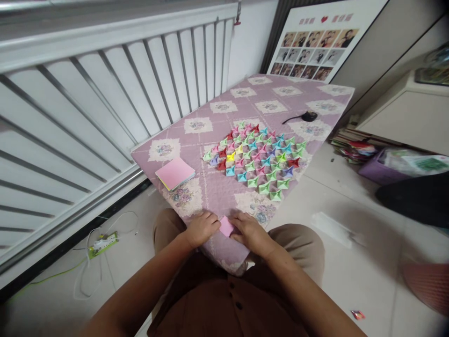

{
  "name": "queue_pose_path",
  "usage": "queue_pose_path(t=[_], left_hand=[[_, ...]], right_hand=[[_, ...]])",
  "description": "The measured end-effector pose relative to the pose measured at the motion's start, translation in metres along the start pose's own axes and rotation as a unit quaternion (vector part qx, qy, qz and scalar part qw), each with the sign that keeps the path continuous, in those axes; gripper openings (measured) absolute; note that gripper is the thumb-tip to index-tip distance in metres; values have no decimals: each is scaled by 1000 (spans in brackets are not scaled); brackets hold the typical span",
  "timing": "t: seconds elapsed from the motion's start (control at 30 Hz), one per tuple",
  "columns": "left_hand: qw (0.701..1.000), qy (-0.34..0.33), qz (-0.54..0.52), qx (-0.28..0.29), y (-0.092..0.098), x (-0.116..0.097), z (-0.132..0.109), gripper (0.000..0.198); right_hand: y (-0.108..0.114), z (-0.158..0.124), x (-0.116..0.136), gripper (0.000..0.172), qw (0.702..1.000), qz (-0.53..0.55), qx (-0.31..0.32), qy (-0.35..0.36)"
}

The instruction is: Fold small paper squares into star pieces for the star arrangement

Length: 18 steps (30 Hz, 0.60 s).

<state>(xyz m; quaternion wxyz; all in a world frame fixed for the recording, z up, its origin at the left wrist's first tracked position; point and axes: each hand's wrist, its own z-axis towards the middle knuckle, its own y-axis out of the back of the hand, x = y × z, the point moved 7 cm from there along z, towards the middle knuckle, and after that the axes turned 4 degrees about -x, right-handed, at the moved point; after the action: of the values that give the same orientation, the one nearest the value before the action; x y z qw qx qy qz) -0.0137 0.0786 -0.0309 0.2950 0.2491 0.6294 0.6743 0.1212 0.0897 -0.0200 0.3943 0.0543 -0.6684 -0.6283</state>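
Note:
A small pink paper square [226, 226] lies at the near edge of a table covered with a pink floral cloth [210, 187]. My left hand [201, 228] and my right hand [249, 230] press on it from either side, fingers curled onto the paper. Beyond them, several folded paper pieces [259, 159] in green, pink, red and blue lie in neat rows. A stack of pink paper sheets [174, 172] sits to the left of the rows.
A white radiator [105, 93] runs along the left wall. A black object with a cord [308, 116] lies at the table's far side. A photo board [315, 47] leans behind. A power strip [101, 244] and cables lie on the floor; books [351, 147] are piled at right.

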Motion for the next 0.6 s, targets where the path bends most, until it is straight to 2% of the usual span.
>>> queue_pose_path(t=[0.13,0.37,0.6], left_hand=[[1000,-17,18,2,2,-1,0,21],[998,-41,26,50,8,-11,8,19],[998,-52,16,43,4,-11,4,21]], right_hand=[[0,0,0,44,1000,4,2,-8],[3,1,4,42,1000,-8,10,-10],[3,1,4,44,1000,-17,11,-12]])
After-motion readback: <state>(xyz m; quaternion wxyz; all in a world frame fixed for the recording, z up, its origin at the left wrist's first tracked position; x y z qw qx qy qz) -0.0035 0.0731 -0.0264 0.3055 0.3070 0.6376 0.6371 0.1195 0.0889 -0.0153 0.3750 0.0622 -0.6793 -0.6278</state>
